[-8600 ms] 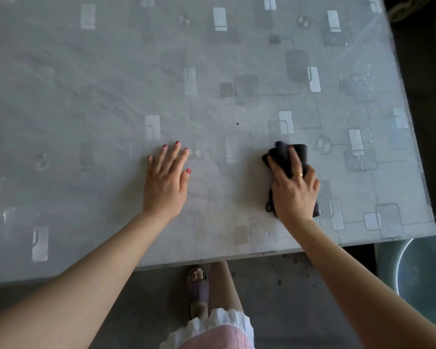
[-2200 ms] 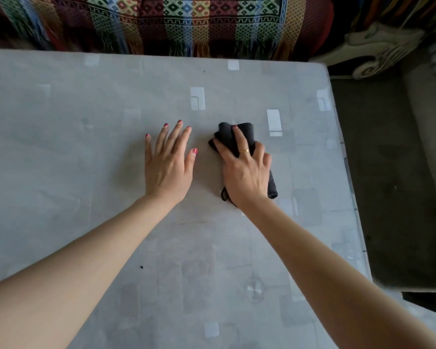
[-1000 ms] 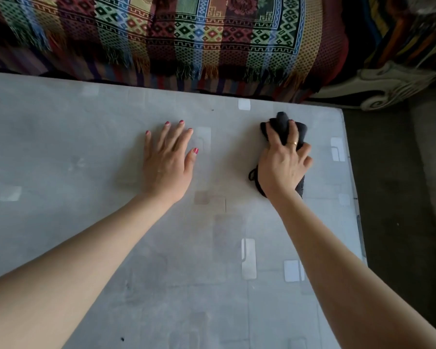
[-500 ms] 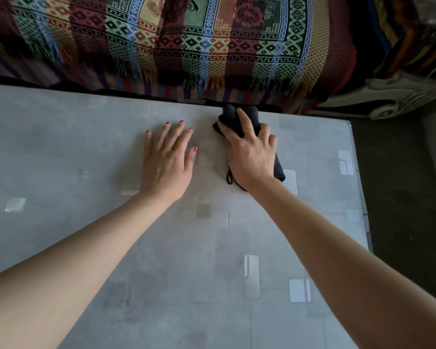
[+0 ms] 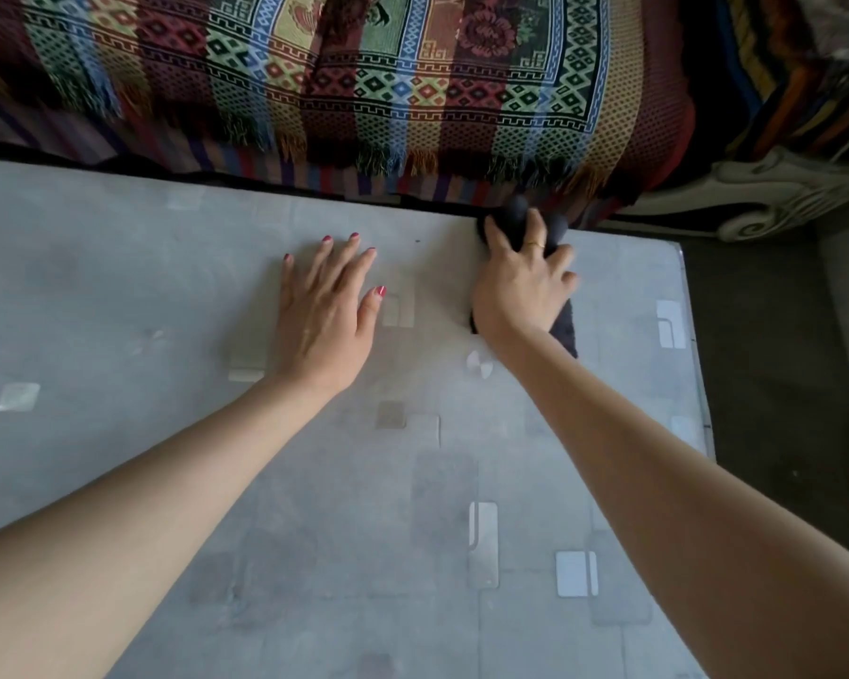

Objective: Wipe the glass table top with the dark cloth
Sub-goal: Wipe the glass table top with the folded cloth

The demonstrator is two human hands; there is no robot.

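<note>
The grey glass table top (image 5: 143, 286) with pale square patterns fills the lower view. My right hand (image 5: 518, 289) presses flat on the dark cloth (image 5: 515, 215), which lies at the table's far edge toward the right corner; the cloth's front end pokes past my fingertips over the edge, and its rear end shows beside my wrist. My left hand (image 5: 327, 311) lies flat on the glass with fingers spread, holding nothing, a hand's width to the left of the cloth.
A striped, patterned woven blanket (image 5: 363, 80) with fringe hangs just beyond the far edge. A pale carved furniture piece (image 5: 775, 198) sits at the back right. Dark floor (image 5: 775, 384) runs along the table's right edge.
My right hand has slid the cloth to the right and farther out, so it reaches over the far edge. My left hand has stayed in place.
</note>
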